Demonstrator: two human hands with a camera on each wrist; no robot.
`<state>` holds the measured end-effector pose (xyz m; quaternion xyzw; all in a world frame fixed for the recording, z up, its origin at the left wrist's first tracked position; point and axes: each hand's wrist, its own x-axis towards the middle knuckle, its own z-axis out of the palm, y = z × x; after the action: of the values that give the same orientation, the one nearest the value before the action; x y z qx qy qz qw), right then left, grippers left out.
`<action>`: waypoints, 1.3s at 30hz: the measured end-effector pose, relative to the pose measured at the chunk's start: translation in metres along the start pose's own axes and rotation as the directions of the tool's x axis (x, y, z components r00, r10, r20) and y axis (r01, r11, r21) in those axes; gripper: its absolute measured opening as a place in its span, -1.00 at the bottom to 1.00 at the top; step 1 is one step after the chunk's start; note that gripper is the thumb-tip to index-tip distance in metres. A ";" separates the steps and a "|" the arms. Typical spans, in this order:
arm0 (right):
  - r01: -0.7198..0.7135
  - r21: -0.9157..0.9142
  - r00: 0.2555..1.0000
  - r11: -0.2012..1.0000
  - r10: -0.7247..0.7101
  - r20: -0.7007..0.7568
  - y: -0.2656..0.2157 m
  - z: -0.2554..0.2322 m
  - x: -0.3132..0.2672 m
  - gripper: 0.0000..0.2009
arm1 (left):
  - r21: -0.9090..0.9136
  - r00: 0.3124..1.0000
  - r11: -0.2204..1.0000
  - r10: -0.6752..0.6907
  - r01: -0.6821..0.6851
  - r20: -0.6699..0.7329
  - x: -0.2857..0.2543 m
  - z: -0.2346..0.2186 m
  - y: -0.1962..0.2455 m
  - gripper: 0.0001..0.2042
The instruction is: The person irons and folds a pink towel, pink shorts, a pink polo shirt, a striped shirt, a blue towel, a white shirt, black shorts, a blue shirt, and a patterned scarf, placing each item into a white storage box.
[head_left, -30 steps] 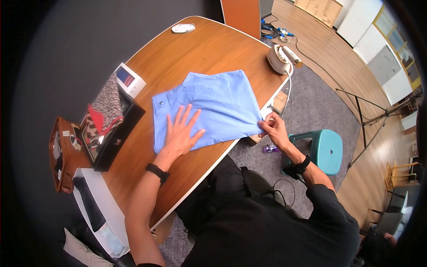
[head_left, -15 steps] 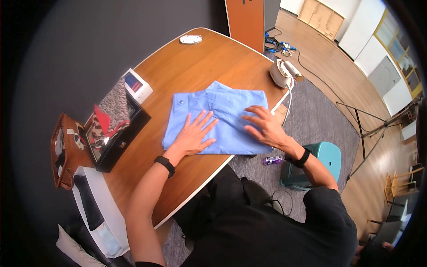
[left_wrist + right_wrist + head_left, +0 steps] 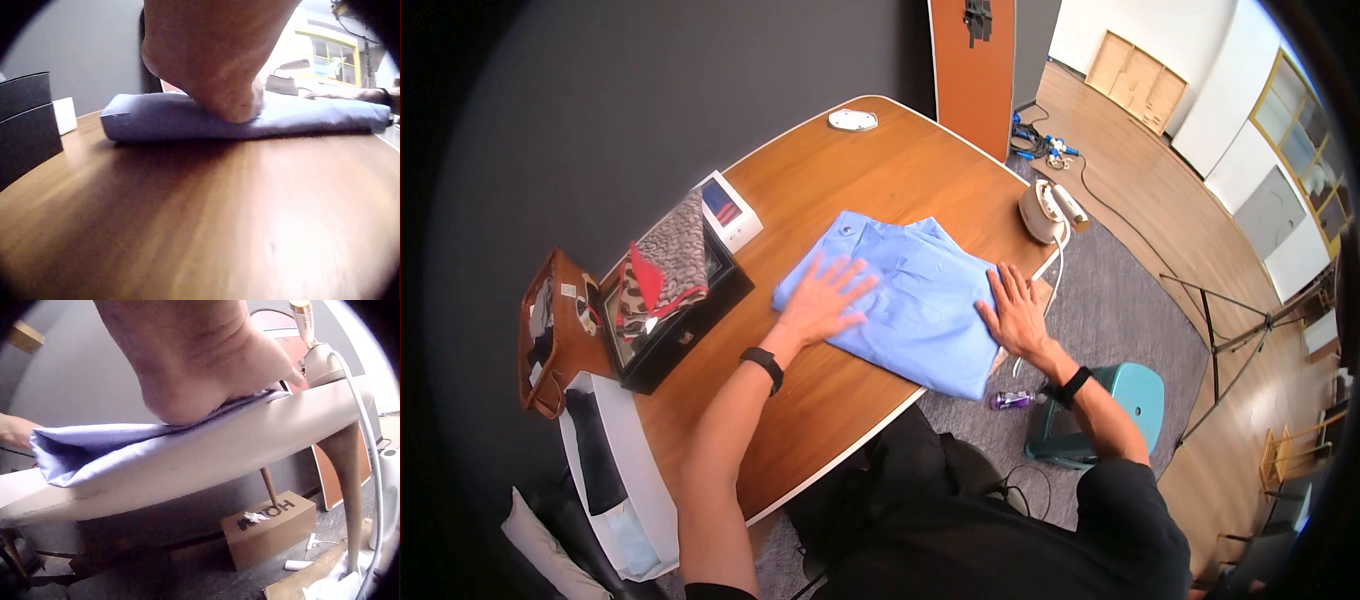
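A folded light-blue shirt (image 3: 920, 320) lies on the wooden table (image 3: 820, 440), with a button (image 3: 847, 230) showing near its far left corner. My left hand (image 3: 820, 300) is spread over the shirt's left part, slightly blurred. At the right side, my right hand (image 3: 1018, 318) rests with straight fingers along the shirt's edge. The left wrist view shows the shirt (image 3: 169, 119) as a low, layered stack under the heel of the hand. In the right wrist view, a fold of the shirt (image 3: 94, 450) reaches over the pale table edge (image 3: 206, 459).
A white appliance with a cord (image 3: 1040, 212) stands at the table's right edge. On the left are a black box (image 3: 715, 305) with patterned cloth on it, a brown bag (image 3: 550, 340) and a white tray (image 3: 655, 490). A teal stool (image 3: 1138, 410) stands right of the table.
The right hand has let go of the shirt's near right corner and now lies flat at its right edge. The shirt has turned clockwise on the table, with the left hand still spread on it.
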<state>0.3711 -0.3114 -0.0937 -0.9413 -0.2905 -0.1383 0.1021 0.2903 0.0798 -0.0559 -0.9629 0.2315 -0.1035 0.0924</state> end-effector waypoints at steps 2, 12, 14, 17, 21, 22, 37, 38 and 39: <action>0.007 -0.123 0.995 0.992 -0.019 -0.102 -0.018 -0.006 -0.009 -0.29 | 0.286 0.968 0.928 -0.207 0.240 -0.141 0.000 0.009 -0.023 -0.33; 0.250 0.055 0.960 0.967 -0.241 -0.140 -0.075 -0.052 0.020 -0.40 | -0.354 0.923 0.855 -0.377 0.379 0.078 -0.007 -0.024 0.139 -0.15; 0.311 0.189 0.945 0.931 -0.324 0.038 -0.076 -0.034 0.033 -0.35 | -0.365 0.932 0.857 -0.330 0.363 0.150 -0.008 -0.030 0.168 -0.04; 0.415 0.139 0.885 0.899 -0.434 0.169 -0.074 -0.013 0.044 -0.26 | -0.392 0.947 0.862 -0.303 0.321 0.109 -0.011 -0.023 0.172 0.04; 0.144 0.157 0.971 0.977 -0.170 0.166 -0.041 0.001 0.044 -0.18 | -0.404 0.959 0.870 -0.259 0.283 0.114 -0.015 -0.024 0.162 0.04; 0.133 0.157 0.974 0.979 -0.158 0.160 -0.040 0.002 0.043 -0.17 | -0.404 0.961 0.872 -0.244 0.275 0.127 -0.014 -0.025 0.158 0.04; -0.007 -0.021 0.988 1.000 0.010 0.155 -0.095 -0.026 -0.025 -0.17 | -0.161 0.991 0.980 -0.108 0.120 0.084 -0.039 -0.005 0.048 -0.15; 0.009 0.013 0.983 1.000 -0.011 0.183 -0.098 -0.033 -0.033 -0.17 | -0.149 0.982 0.974 -0.157 0.171 0.102 -0.052 -0.004 0.060 -0.16; 0.035 -0.003 0.987 0.999 -0.034 0.159 -0.099 -0.034 -0.041 -0.22 | -0.261 0.982 0.948 -0.164 0.183 0.092 -0.066 -0.010 0.075 -0.20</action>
<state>0.2746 -0.2619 -0.0639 -0.9444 -0.3137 -0.0653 0.0734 0.1985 0.0439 -0.0730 -0.9861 0.1544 -0.0457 -0.0402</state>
